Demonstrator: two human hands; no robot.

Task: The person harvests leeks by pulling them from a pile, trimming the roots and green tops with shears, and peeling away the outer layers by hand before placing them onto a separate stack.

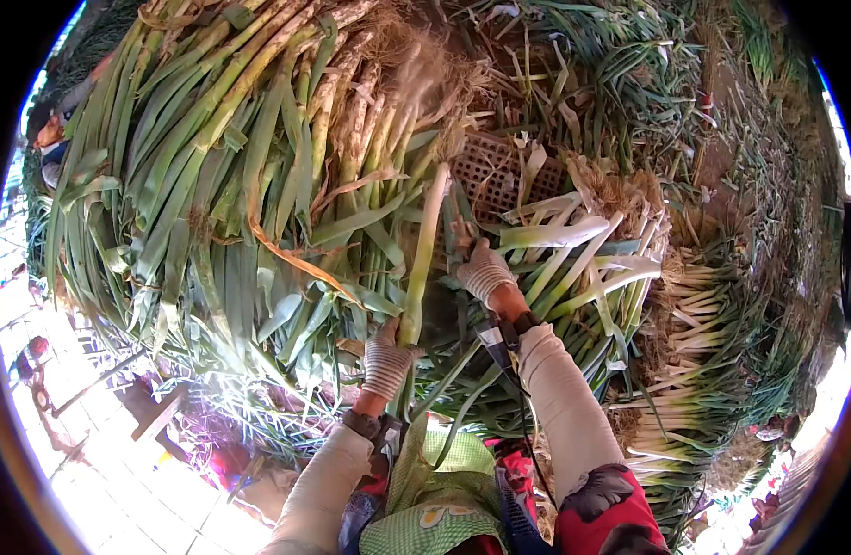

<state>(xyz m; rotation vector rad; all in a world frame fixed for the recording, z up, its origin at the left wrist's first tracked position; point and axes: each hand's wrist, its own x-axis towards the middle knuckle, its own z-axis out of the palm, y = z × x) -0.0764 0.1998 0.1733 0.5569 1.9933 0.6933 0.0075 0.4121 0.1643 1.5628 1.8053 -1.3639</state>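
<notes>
In my left hand, in a striped glove, I grip a leek by its green part. It stands nearly upright in the view, its pale trimmed end away from me. My right hand, gloved alike, is closed just right of that leek. Something dark and narrow shows at its fingertips, but I cannot make out what it is. A large heap of untrimmed leeks with dry roots lies to the left. Right of my right hand rests a smaller pile of cleaned leeks.
A brown perforated crate shows ahead, between the piles. A long row of white-ended leeks runs down the right side, beside loose green leaves. A green checked apron covers my lap. Bright tiled floor is at lower left.
</notes>
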